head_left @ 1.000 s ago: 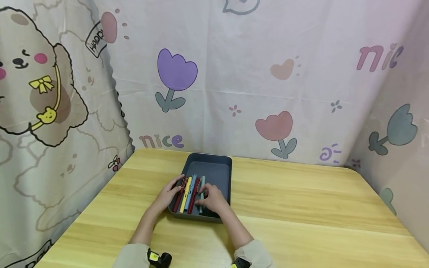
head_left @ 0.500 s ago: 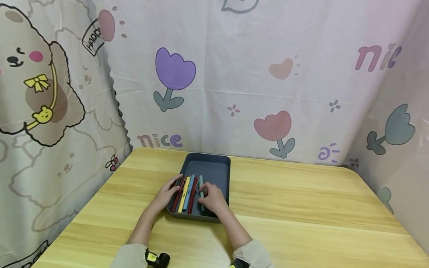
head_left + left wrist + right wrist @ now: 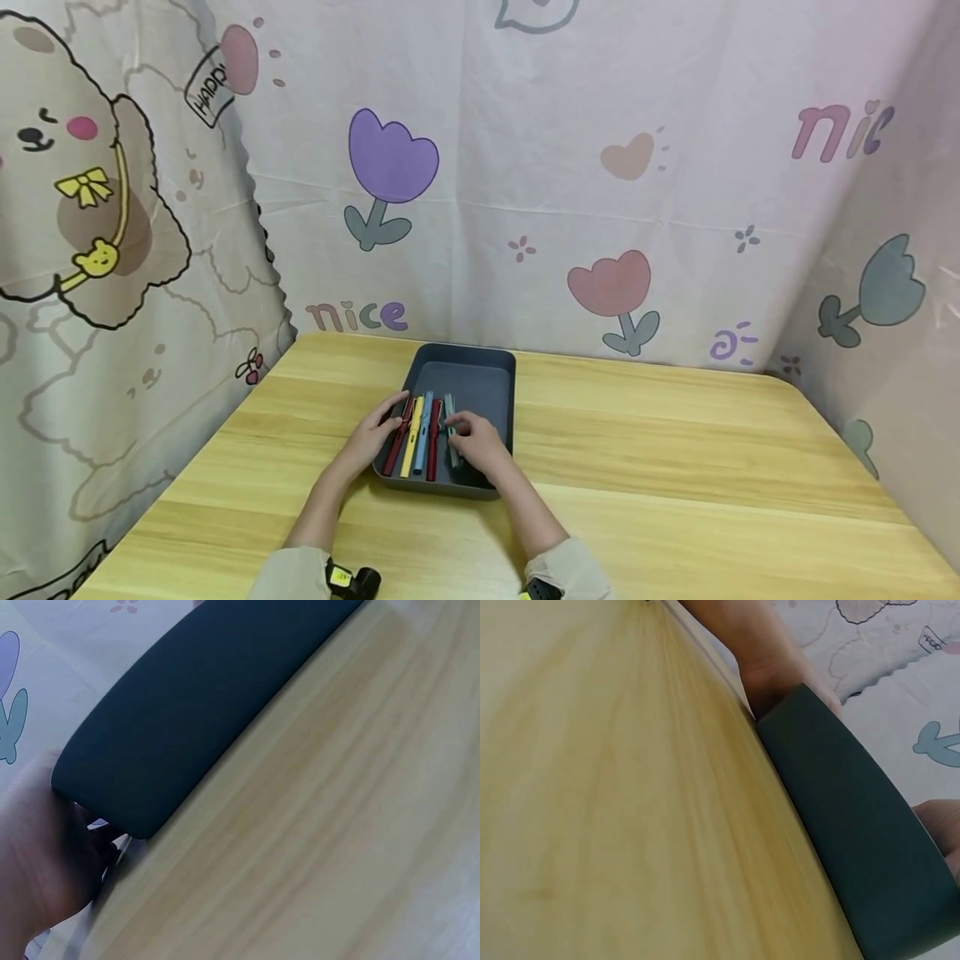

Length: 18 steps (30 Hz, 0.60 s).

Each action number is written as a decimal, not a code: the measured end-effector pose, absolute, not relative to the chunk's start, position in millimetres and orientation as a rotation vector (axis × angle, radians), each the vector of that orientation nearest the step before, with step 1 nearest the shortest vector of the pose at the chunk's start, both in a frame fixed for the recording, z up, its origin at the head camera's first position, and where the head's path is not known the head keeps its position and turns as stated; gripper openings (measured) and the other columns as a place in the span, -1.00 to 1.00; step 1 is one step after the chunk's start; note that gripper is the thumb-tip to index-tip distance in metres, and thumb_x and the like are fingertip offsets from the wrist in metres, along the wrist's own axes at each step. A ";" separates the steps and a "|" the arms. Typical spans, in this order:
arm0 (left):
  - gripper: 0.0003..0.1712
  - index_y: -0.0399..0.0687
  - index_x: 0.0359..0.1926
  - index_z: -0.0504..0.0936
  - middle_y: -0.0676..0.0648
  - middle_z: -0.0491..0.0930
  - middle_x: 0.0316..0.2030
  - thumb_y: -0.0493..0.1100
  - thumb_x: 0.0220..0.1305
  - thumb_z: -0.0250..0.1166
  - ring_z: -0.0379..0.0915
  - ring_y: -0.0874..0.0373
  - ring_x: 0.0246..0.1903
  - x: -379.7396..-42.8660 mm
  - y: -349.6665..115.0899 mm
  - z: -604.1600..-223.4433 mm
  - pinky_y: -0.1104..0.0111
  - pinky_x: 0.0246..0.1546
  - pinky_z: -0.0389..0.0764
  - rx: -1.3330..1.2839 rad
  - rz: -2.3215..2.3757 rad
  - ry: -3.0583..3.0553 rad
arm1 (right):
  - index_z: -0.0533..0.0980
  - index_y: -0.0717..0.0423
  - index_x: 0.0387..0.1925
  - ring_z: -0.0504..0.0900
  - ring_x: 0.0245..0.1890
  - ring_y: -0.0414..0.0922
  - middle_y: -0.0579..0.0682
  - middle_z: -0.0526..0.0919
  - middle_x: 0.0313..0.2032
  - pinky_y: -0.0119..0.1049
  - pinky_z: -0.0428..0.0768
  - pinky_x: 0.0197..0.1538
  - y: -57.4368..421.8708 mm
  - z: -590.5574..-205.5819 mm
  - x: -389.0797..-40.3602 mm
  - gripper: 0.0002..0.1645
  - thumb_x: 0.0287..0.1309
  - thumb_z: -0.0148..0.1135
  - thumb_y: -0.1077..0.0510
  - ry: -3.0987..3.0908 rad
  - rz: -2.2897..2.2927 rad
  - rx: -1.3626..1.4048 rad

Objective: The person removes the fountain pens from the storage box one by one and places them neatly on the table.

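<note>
In the head view a dark grey tray (image 3: 480,357) holds a row of capped pens side by side near its front. From the left lie a dark red pen (image 3: 396,450), a yellow pen (image 3: 412,437), a blue pen (image 3: 423,437), a second dark red pen (image 3: 433,446) and a grey-green pen (image 3: 454,455). My left hand (image 3: 367,439) grips the tray's left wall, its thumb reaching inside by the leftmost pen. With thumb and fingertips my right hand (image 3: 478,442) pinches the grey-green pen; its fingers hide part of that pen. Both wrist views mostly show the tray's outer wall (image 3: 195,705).
The tray stands on a wooden table (image 3: 675,458), close to its back edge. Behind it and at both sides hangs a printed cloth (image 3: 495,167) with flowers and cartoon figures.
The right-hand dark red pen has turned a little and lies straighter. My right thumb and fingertips have shifted slightly at the grey-green pen, which now leans the other way. My left hand stays put.
</note>
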<state>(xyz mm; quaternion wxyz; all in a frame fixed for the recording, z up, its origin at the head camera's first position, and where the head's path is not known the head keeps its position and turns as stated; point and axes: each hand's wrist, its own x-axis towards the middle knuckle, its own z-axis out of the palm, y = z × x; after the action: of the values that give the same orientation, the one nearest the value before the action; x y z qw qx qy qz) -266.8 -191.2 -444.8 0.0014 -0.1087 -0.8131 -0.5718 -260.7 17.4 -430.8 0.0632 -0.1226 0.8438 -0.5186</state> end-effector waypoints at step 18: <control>-0.47 -0.20 0.35 0.17 -0.29 0.02 0.33 -0.30 0.37 -0.06 -0.15 -0.21 0.30 -266.3 -190.2 -445.1 -0.09 0.20 -0.06 -0.341 -1.820 -2.533 | 0.50 0.24 0.00 0.50 -0.26 -0.06 0.11 0.49 -0.17 -0.19 0.53 -0.24 35.6 -411.5 -255.4 -0.65 0.14 0.10 0.38 2.402 -1.760 -0.413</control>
<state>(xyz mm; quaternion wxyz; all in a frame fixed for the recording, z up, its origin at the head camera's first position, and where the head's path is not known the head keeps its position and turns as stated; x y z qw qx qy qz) -266.3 -190.2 -445.1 0.0020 -0.1086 -0.8072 -0.5802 -255.4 35.6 -411.5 0.0677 -0.1371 0.7971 -0.5841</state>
